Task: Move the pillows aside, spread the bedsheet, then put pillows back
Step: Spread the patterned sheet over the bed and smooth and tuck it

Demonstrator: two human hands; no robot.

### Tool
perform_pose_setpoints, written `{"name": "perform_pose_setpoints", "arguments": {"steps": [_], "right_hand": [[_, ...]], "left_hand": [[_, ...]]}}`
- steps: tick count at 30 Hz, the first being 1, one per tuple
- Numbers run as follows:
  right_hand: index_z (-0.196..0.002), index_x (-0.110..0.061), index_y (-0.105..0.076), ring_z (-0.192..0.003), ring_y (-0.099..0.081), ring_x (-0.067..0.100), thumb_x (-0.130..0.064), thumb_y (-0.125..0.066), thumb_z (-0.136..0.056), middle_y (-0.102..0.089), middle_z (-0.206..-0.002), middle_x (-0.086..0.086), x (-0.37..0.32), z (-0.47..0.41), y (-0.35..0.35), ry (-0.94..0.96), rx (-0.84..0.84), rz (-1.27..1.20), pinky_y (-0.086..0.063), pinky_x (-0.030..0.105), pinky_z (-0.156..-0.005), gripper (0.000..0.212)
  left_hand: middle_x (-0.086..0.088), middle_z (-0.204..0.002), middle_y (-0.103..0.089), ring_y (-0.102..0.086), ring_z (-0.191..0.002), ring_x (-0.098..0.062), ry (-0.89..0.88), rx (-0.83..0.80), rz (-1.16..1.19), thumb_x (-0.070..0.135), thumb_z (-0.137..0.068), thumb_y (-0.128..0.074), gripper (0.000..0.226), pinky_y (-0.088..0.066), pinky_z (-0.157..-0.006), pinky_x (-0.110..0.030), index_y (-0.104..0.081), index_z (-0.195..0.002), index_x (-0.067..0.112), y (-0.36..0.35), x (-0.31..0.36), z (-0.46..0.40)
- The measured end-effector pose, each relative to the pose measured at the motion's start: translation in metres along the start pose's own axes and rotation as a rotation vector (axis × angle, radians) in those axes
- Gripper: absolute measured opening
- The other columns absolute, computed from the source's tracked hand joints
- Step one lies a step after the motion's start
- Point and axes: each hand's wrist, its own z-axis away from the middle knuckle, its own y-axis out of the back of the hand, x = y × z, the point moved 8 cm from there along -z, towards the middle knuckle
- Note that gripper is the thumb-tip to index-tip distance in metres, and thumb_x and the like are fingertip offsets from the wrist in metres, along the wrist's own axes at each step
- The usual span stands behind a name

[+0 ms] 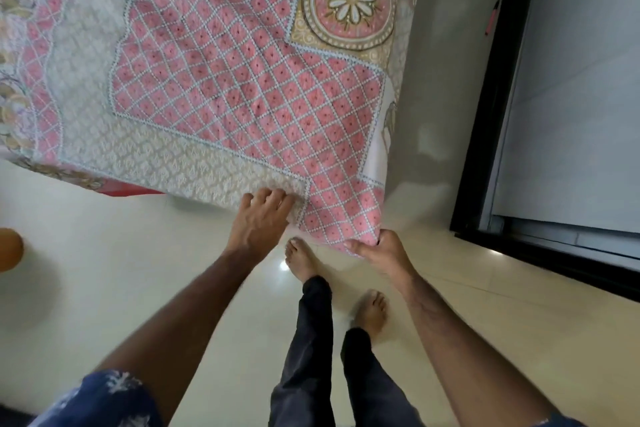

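A pink, cream and gold patterned bedsheet (pixel 214 73) covers the bed and fills the upper left of the head view. Its near corner hangs down toward the floor. My right hand (pixel 379 250) pinches that hanging corner between thumb and fingers. My left hand (pixel 259 218) rests on the sheet's near hem just to the left, fingers curled into the fabric. No pillows are in view.
Pale glossy floor tiles (pixel 121 270) lie below the bed. My bare feet (pixel 301 260) stand beside the corner. A grey wall strip (pixel 446 80) and a black-framed sliding door (pixel 502 97) run along the right. An orange round object (pixel 8 250) sits at the left edge.
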Motion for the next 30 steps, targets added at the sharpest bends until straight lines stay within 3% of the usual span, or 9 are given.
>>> {"name": "perform_pose_setpoints", "arguments": {"steps": [3,5,7,10,15,21,25,28,30], "right_hand": [[-0.090,-0.024,-0.073,-0.067,-0.066,-0.010,-0.021,-0.085,-0.081,-0.072,-0.071,-0.023,0.007,-0.006,0.007,0.035,-0.016,0.058,-0.046,0.008,-0.062,0.015],[-0.101,-0.018,-0.075,-0.077,-0.070,-0.003,-0.024,-0.085,-0.080,-0.075,-0.084,-0.016,0.007,-0.007,0.007,0.075,-0.023,0.090,-0.050,0.012,-0.068,0.024],[-0.110,-0.013,-0.074,-0.088,-0.071,0.007,-0.026,-0.085,-0.080,-0.076,-0.096,-0.006,0.006,-0.008,0.005,0.101,-0.048,0.111,-0.054,0.020,-0.078,0.034],[-0.113,-0.015,-0.074,-0.092,-0.070,0.009,-0.029,-0.085,-0.080,-0.076,-0.101,-0.005,0.001,0.000,0.008,0.122,-0.034,0.143,-0.052,0.021,-0.079,0.038],[-0.112,-0.014,-0.074,-0.092,-0.071,0.007,-0.029,-0.086,-0.079,-0.076,-0.100,-0.007,0.006,0.019,0.014,0.109,-0.038,0.136,-0.053,0.022,-0.081,0.038],[-0.108,-0.013,-0.076,-0.090,-0.074,0.010,-0.026,-0.085,-0.080,-0.077,-0.093,-0.010,0.016,0.045,0.003,0.080,-0.029,0.091,-0.058,0.026,-0.082,0.032],[-0.093,-0.012,-0.077,-0.084,-0.073,0.011,-0.024,-0.086,-0.079,-0.077,-0.083,-0.008,0.028,0.049,0.005,0.008,-0.014,0.094,-0.054,0.025,-0.075,0.020],[-0.095,-0.009,-0.077,-0.081,-0.073,0.005,-0.021,-0.085,-0.080,-0.078,-0.086,-0.007,0.025,0.042,0.011,-0.004,0.001,0.143,-0.052,0.019,-0.072,0.020],[-0.087,-0.017,-0.075,-0.072,-0.070,0.002,-0.024,-0.083,-0.082,-0.073,-0.079,-0.015,0.027,0.030,0.014,-0.038,0.027,0.224,-0.048,0.016,-0.066,0.011]], "left_hand": [[-0.005,-0.099,-0.062,-0.061,-0.084,-0.027,-0.211,0.199,-0.057,0.010,-0.076,-0.081,0.045,-0.046,-0.067,-0.041,-0.060,-0.116,0.014,0.007,0.006,-0.001],[-0.006,-0.088,-0.060,-0.057,-0.072,-0.027,-0.320,0.290,-0.085,-0.004,-0.078,-0.071,0.034,-0.044,-0.062,-0.040,-0.059,-0.106,0.011,0.011,0.012,0.007],[-0.006,-0.082,-0.059,-0.057,-0.066,-0.027,-0.310,0.313,-0.068,-0.013,-0.072,-0.068,0.034,-0.043,-0.063,-0.039,-0.062,-0.096,0.011,0.013,0.010,0.012],[-0.007,-0.077,-0.062,-0.060,-0.066,-0.029,-0.236,0.259,0.053,-0.014,-0.065,-0.078,0.033,-0.045,-0.062,-0.037,-0.068,-0.085,0.010,0.014,0.010,0.007],[-0.006,-0.070,-0.060,-0.058,-0.060,-0.026,-0.262,0.145,0.235,-0.014,-0.068,-0.080,0.027,-0.047,-0.052,-0.032,-0.067,-0.077,0.008,0.020,0.018,0.017],[-0.001,-0.070,-0.060,-0.057,-0.059,-0.019,-0.267,0.100,0.275,-0.009,-0.067,-0.084,0.028,-0.045,-0.050,-0.026,-0.067,-0.074,0.012,0.030,0.021,0.031],[0.000,-0.071,-0.059,-0.056,-0.062,-0.017,-0.307,0.086,0.321,-0.011,-0.068,-0.081,0.030,-0.039,-0.056,-0.021,-0.066,-0.075,0.014,0.028,0.025,0.036],[0.001,-0.070,-0.061,-0.059,-0.061,-0.018,-0.304,0.077,0.321,-0.009,-0.065,-0.084,0.030,-0.046,-0.054,-0.025,-0.067,-0.073,0.015,0.026,0.029,0.028],[0.002,-0.070,-0.064,-0.061,-0.060,-0.016,-0.316,0.028,0.264,-0.005,-0.061,-0.087,0.031,-0.050,-0.055,-0.025,-0.070,-0.073,0.017,0.018,0.031,0.022]]}}
